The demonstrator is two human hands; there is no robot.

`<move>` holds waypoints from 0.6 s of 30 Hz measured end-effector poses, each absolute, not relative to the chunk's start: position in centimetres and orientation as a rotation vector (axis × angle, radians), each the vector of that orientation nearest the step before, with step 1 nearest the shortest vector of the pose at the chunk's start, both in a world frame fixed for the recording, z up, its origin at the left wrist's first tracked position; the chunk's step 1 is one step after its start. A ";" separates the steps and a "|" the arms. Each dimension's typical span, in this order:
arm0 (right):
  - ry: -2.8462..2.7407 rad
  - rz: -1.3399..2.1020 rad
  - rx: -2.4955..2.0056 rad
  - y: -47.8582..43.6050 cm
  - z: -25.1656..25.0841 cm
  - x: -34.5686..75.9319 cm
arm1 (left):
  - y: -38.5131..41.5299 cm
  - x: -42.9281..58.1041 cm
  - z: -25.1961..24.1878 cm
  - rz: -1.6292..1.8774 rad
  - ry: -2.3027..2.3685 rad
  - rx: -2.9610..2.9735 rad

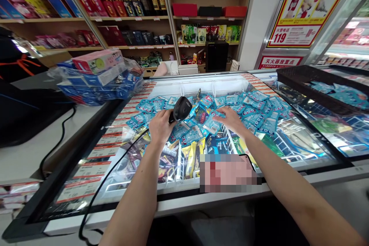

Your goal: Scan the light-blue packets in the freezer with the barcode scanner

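Note:
A black corded barcode scanner (182, 108) is wrapped in the fingers of my left hand (160, 126), its head tilted to the right. My right hand (231, 120) pinches the edge of a small blue packet (212, 126), whose white barcode label faces up. Loose blue packets (259, 113) lie spread over the glass top of a chest freezer (121, 173), on both sides of my hands. The scanner's head is a short way left of the held packet. Below the glass, yellow packages (191, 157) show in wire baskets.
A plastic-wrapped stack of boxes (99, 75) stands at the left, by a counter. On the right, a dark tray (323, 84) holds more blue packets. The scanner's cable (115, 161) trails down over the freezer's front edge. A blurred-out phone (227, 173) lies near that edge.

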State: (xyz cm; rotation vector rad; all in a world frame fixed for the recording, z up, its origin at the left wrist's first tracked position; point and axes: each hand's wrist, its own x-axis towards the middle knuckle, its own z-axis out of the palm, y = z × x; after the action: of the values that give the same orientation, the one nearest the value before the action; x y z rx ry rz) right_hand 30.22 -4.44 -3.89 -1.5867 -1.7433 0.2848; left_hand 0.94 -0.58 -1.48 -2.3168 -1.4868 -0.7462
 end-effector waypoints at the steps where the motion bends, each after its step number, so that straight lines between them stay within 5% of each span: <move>1: -1.686 0.328 -1.567 -4.3 -3.9 30.6 | -0.6 1.0 -1.5 -0.760 -1.479 -2.324; 18: -1.038 0.626 -1.303 -2.3 -5.6 33.1 | -1.0 2.1 -2.0 -0.641 -1.188 -2.577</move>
State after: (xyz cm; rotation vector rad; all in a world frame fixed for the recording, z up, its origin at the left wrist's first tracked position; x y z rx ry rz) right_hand 33.06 -2.35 -5.58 -1.3031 -1.0377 0.6261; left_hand 2.06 -1.01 -2.04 -2.5767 -1.1881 -0.6410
